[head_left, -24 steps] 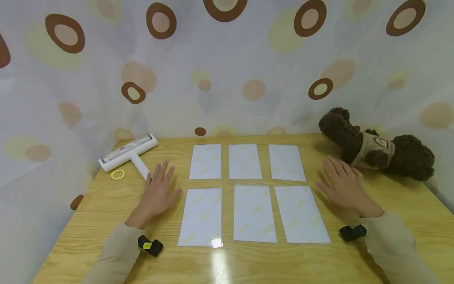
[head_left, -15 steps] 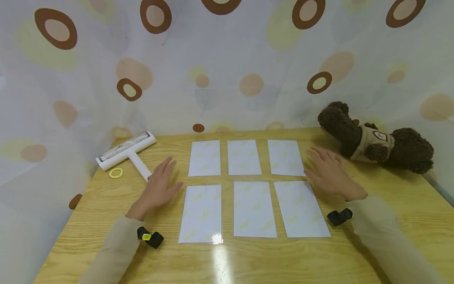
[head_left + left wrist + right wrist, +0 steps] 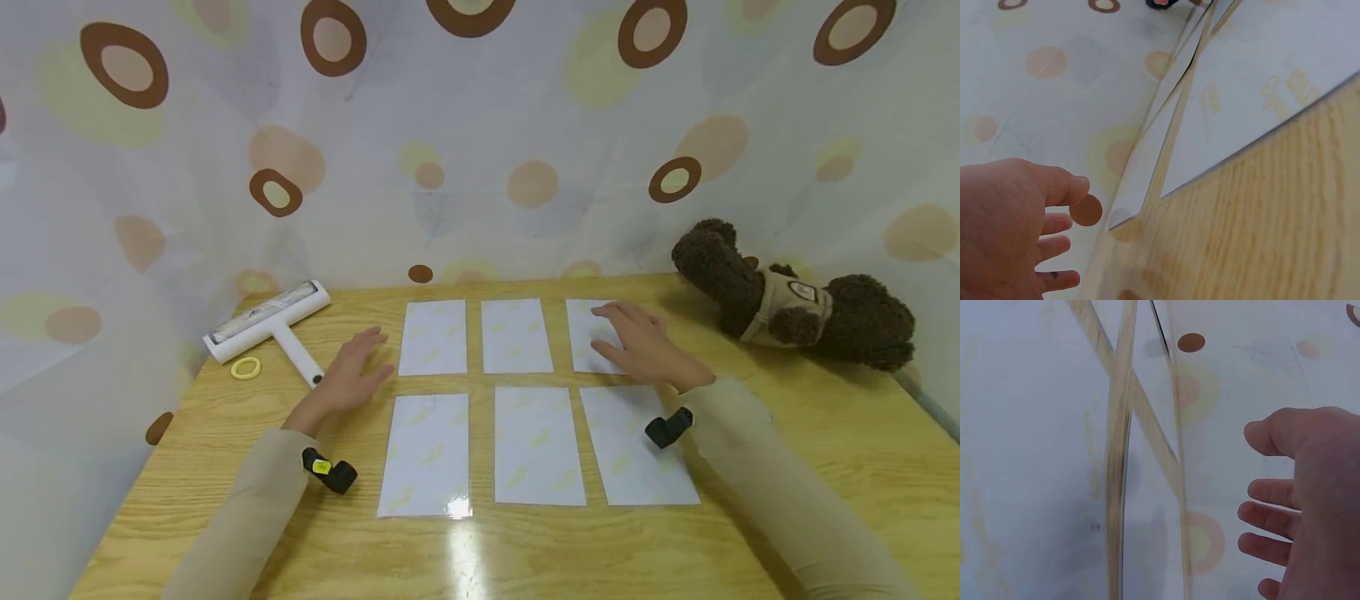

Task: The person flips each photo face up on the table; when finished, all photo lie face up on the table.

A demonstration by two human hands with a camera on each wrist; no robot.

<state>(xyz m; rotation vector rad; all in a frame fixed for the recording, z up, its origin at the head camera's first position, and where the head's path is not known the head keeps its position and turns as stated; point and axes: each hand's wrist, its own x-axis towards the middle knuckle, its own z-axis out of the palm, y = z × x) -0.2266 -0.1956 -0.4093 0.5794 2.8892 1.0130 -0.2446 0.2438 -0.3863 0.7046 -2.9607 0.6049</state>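
Note:
Several white cards with faint yellow marks lie flat in two rows. My right hand hovers over the back right card, fingers loosely bent and thumb apart; its wrist hangs over the front right card. My left hand is left of the cards, nearest the back left card and the front left card. Behind it, the handle end of a white T-shaped hair-remover roller is partly hidden. Both wrist views show the left fingers and right fingers holding nothing.
A yellow ring lies beside the roller on the wooden table. At the back right, a dark brown plush bear in a beige garment lies on its side. A spotted white curtain closes off the back and sides.
My right hand has moved left, from beside the bear to over the back right card. The left hand has shifted slightly right and turned inward. The cards have not moved.

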